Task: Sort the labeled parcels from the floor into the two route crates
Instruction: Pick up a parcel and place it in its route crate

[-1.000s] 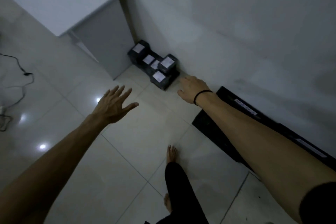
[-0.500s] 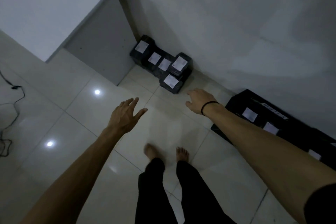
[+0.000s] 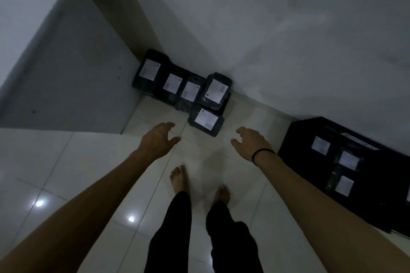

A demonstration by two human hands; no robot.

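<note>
Several black parcels with white labels lie on the floor against the wall. The nearest parcel [image 3: 205,122] lies in front, with a stacked parcel [image 3: 214,91] behind it and a row of parcels [image 3: 169,83] to the left. My left hand [image 3: 158,139] and my right hand [image 3: 250,144] hover empty, fingers apart, on either side of the nearest parcel and just short of it. A black crate [image 3: 297,139] at the right holds labelled parcels [image 3: 348,160].
A white table [image 3: 66,86] with a grey side panel stands at the left, next to the parcels. The wall [image 3: 266,40] runs behind the parcels and the crate. My bare feet [image 3: 179,180] stand on the glossy white tiles.
I have stepped closer to the parcels. Both hands have come forward and drawn in toward the nearest parcel. More of the crate at the right has come into sight.
</note>
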